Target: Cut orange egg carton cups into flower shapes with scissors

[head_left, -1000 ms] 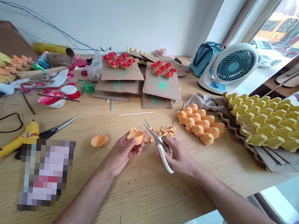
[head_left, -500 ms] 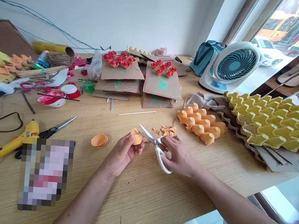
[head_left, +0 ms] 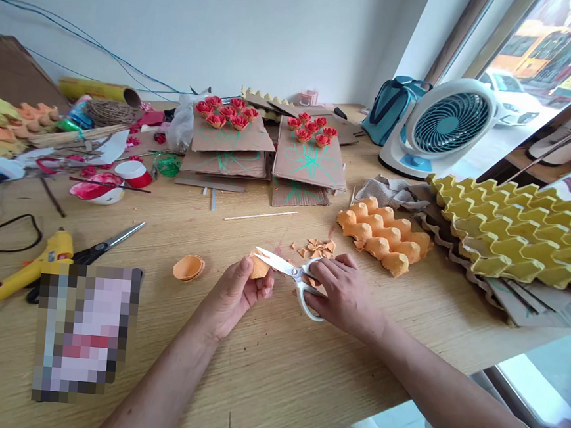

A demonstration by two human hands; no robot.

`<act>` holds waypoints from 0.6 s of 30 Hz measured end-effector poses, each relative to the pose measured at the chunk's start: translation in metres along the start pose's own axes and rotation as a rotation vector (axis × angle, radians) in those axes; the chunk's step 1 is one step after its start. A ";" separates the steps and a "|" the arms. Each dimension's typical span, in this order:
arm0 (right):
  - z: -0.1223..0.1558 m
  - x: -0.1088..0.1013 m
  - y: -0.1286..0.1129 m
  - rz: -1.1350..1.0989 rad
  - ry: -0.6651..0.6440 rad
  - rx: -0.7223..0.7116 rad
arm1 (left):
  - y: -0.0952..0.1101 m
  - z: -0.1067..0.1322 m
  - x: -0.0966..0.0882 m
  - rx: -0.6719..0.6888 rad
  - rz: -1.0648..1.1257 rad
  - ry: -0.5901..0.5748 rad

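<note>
Between the thumb and fingers of my left hand (head_left: 237, 296) is an orange egg-carton cup (head_left: 260, 269). My right hand (head_left: 343, 294) grips white-handled scissors (head_left: 304, 287) by the finger loops. Their blades are nearly together and lie across the upper edge of the cup; whether they bite into it I cannot tell. Left of my left hand, an orange cut cup (head_left: 189, 268) rests on the table, seemingly stacked with another. Small orange scraps (head_left: 320, 248) lie just beyond the scissors. An orange egg-carton piece (head_left: 385, 235) with several bumps sits past my right hand.
Yellow egg trays (head_left: 516, 232) are stacked at the right, before a white fan (head_left: 445, 128). Cardboard sheets (head_left: 309, 163) with red flowers stand at the back. Black scissors (head_left: 108, 243), a yellow glue gun (head_left: 47, 261) and a pixelated object (head_left: 88, 337) lie left. A thin stick (head_left: 260, 215) lies mid-table.
The scissors have closed from wider apart, and their blades have moved left over the cup's upper edge. My right hand's fingers have drawn together. My left hand stays nearly in place.
</note>
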State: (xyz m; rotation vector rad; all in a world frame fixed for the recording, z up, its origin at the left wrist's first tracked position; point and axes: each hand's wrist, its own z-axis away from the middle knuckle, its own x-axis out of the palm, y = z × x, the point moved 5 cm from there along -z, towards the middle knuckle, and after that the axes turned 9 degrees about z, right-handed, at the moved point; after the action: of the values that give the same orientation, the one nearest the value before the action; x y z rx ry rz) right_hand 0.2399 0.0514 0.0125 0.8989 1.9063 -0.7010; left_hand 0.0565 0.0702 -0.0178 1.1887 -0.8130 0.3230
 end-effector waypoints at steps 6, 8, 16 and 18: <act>0.002 0.006 -0.001 -0.152 -0.090 0.057 | 0.005 0.001 0.005 0.024 -0.050 0.052; 0.002 0.010 0.002 -0.269 -0.138 0.140 | 0.007 0.001 0.006 0.039 -0.085 0.064; -0.001 0.010 0.013 -0.839 -0.293 0.425 | 0.011 0.003 0.007 0.126 -0.296 0.066; -0.001 0.012 0.014 -0.839 -0.334 0.443 | 0.012 0.003 0.009 0.150 -0.385 0.085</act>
State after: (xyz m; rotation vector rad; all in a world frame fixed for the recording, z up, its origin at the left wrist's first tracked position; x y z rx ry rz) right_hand 0.2465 0.0634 0.0003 0.1516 1.8079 -1.7009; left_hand 0.0538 0.0701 -0.0030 1.4317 -0.4778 0.1171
